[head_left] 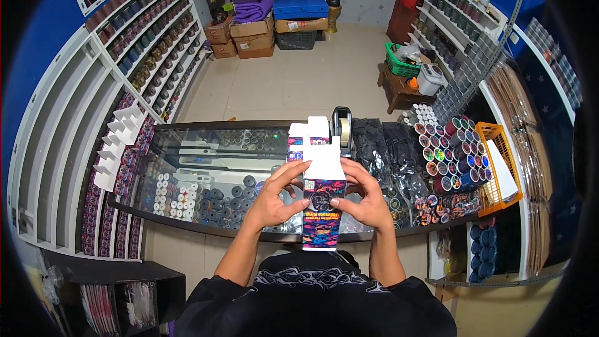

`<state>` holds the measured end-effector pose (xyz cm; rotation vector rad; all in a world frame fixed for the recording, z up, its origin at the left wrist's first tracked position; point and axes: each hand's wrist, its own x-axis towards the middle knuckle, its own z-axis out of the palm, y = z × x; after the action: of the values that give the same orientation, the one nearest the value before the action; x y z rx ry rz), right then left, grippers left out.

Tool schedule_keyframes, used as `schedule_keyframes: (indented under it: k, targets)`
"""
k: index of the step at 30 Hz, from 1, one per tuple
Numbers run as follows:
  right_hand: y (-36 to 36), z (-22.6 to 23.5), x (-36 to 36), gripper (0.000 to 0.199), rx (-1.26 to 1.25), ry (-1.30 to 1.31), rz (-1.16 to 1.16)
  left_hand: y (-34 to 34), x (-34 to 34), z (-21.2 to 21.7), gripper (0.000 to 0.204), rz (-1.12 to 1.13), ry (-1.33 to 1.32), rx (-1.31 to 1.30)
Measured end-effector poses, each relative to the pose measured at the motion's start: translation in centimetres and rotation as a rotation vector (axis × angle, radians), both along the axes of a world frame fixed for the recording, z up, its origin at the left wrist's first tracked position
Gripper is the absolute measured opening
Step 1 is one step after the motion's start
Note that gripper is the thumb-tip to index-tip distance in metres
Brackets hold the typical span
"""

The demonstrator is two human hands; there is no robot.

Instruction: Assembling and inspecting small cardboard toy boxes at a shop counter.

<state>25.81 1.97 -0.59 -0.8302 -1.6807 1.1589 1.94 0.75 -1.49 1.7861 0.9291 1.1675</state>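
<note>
Between my two hands is a small cardboard box (321, 231), tall and narrow, printed in purple, pink and blue with yellow lettering. Its white flap (324, 163) stands up at the far end. My left hand (274, 196) grips its left side, thumb on the printed face. My right hand (367, 198) grips the opposite side, with that thumb also pressed on the front. The fingers behind the box are partly hidden. Just beyond it on the counter, another box of similar print (296, 141) has white flaps showing. A black tape dispenser (341, 126) stands beside that.
The glass display counter (234, 123) holds several thread spools (228, 203). Dark plastic-wrapped goods (371, 150) lie right of the dispenser. Further right are stacked round spools (446, 156) and an orange basket (499, 196). Open-topped printed boxes (121, 140) line the left side.
</note>
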Motion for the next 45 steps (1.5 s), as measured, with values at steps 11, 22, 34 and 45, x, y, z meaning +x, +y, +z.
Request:
schedule_keyframes:
  k: [11,22,34,45]
  targets:
    - [-0.5,0.2,-0.2,0.046,-0.058,0.093,0.021,-0.4,0.3,0.7,0.064,0.052,0.106,-0.062]
    - [-0.7,0.3,-0.1,0.043,0.052,-0.025,0.005,-0.8,0.2,-0.2,0.06,-0.013,0.022,-0.049]
    - [-0.5,-0.9,-0.3,0.052,0.035,0.08,0.006,-1.0,0.1,0.1,0.06,0.042,-0.002,-0.016]
    - [-0.9,0.2,-2.6,0.072,-0.114,0.025,-0.311,-0.8,2.6,0.7,0.077,0.405,0.262,0.163]
